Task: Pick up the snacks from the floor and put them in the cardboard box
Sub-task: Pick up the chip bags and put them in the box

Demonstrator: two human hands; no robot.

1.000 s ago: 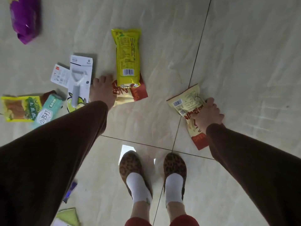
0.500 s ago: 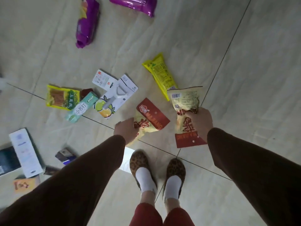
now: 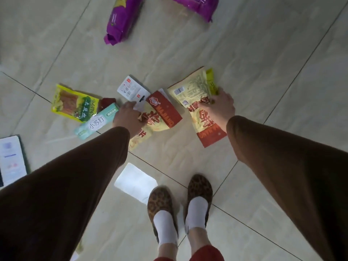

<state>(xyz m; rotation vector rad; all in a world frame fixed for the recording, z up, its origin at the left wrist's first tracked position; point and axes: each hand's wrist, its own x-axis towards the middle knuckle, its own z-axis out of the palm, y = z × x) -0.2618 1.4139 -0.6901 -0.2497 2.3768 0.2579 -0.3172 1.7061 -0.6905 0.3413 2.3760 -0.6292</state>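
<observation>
My left hand [image 3: 128, 117] grips a red-and-cream snack packet [image 3: 162, 117], and its fingertips reach the white carded pack [image 3: 131, 89] lying on the floor. My right hand [image 3: 219, 104] holds a second cream-and-red snack packet [image 3: 195, 97] by its middle. That hand's fingers rest on a yellow snack packet [image 3: 211, 81], which is mostly hidden behind the held one. A yellow-green snack bag [image 3: 73, 102] and a mint cracker pack [image 3: 96, 123] lie on the floor to the left. No cardboard box is in view.
Two purple bags [image 3: 122, 19] [image 3: 197, 6] lie further away at the top. A small dark red item [image 3: 107, 101] sits between the left snacks. A white booklet [image 3: 11, 159] is at the left edge. My feet in leopard slippers [image 3: 162, 202] stand on the tiled floor below.
Both hands lifted their packets off the floor. The right hand then carried its packet over to the yellow packet. The left hand moved up to the white carded pack.
</observation>
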